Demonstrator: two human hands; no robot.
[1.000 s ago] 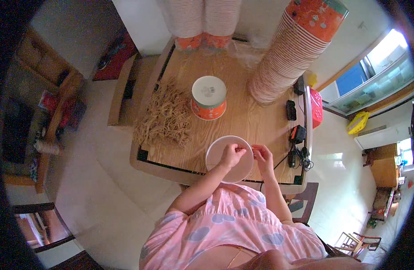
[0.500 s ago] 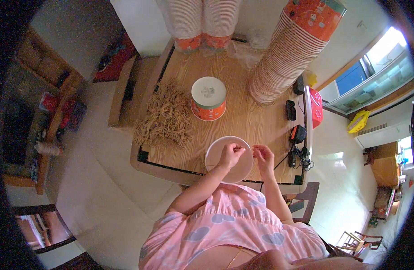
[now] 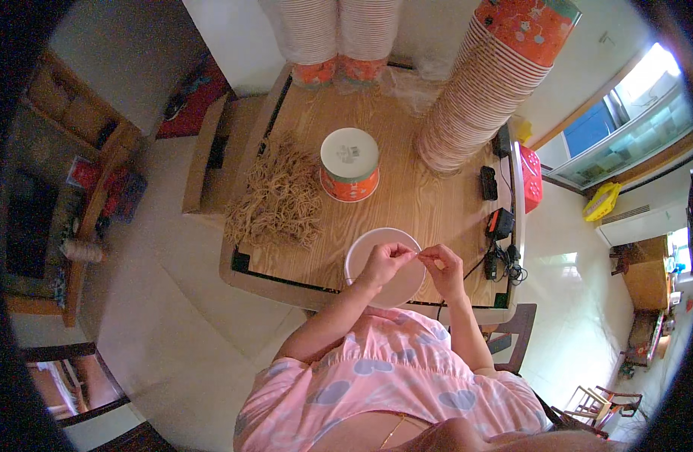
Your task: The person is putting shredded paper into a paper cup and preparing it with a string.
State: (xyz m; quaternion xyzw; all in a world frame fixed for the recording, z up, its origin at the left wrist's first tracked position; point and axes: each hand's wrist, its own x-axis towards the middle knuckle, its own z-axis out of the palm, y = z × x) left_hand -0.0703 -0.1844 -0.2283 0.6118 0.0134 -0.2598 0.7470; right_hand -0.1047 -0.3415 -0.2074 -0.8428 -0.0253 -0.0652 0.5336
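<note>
A round white paper tub point(image 3: 355, 251) stands open-side up at the table's near edge, right in front of me. Over its mouth my left hand point(image 3: 388, 263) is closed in a pinch. My right hand point(image 3: 443, 267) pinches too, above the tub's right rim, its fingertips meeting those of the left. Whatever lies between the fingers is too small to make out. Farther off, an orange tub point(image 3: 349, 183) rests upside down, its pale base facing up. To its left spreads a tangled heap of tan twine point(image 3: 275, 200).
A tall leaning stack of tubs point(image 3: 482, 90) rises at the back right. Two plastic-wrapped stacks point(image 3: 309, 38) stand at the back. Black adapters with cables point(image 3: 501, 245) lie along the table's right side. A cardboard box point(image 3: 203, 162) sits left of the table, a red basket point(image 3: 529, 177) right of it.
My right hand has moved slightly left, and its fingertips have come together with those of my left hand. Before, a gap lay between the hands.
</note>
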